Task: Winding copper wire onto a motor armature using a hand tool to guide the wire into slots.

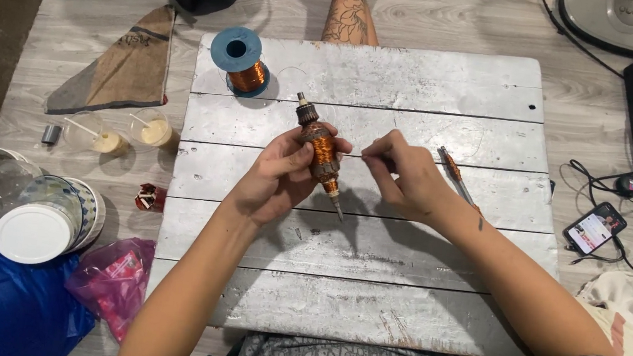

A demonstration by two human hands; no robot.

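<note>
Thing in hand: a copper-wound motor armature on a steel shaft [320, 155], held above the middle of the whitewashed plank bench [434, 81], clear of its surface.
Long axis: the shaft ran from the dark toothed end, up and away from you, down to the bare steel tip, which pointed toward you and slightly to your right.
Left hand: your left hand [280, 173] was clenched around the armature from its left side, thumb laid across the copper windings, fingers wrapped behind.
Right hand: your right hand [402, 175] sat just beside the armature on its right, thumb and forefinger pinched together level with the windings; they seemed to pinch a fine wire, too thin to make out for certain.
Nearer hand: the left already gripped the armature; the right was close but apart from it, so the armature lay straight to the left of your right fingertips.
Nearby on the bench: a blue-capped spool of copper wire [241, 61] stood well apart at the far left corner; a thin metal hand tool [456, 176] lay just beyond your right wrist.
</note>
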